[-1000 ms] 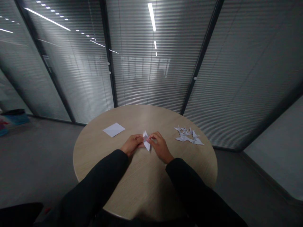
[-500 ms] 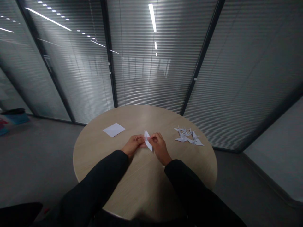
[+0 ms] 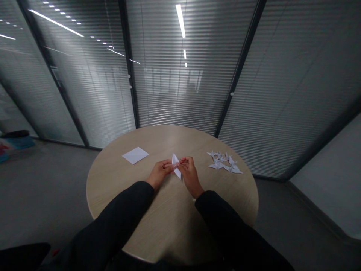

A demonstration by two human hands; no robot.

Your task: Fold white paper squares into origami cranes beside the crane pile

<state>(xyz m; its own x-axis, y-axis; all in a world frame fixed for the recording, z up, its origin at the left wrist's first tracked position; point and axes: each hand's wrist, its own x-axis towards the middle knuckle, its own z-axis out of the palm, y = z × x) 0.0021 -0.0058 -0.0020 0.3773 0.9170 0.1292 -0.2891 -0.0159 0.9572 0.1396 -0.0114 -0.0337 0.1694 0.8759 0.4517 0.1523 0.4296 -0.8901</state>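
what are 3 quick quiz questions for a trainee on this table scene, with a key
1. Multiple choice: what do the left hand and right hand hold between them at the round wooden table?
A. a pair of scissors
B. a folded piece of white paper
C. a phone

2. True or false: the flat square sheet of paper lies on the person's right side of the table.

3. Short answer: which hand is nearer the group of folded paper cranes?

Key: 1. B; 2. false, it lies on the person's left side; 3. the right hand
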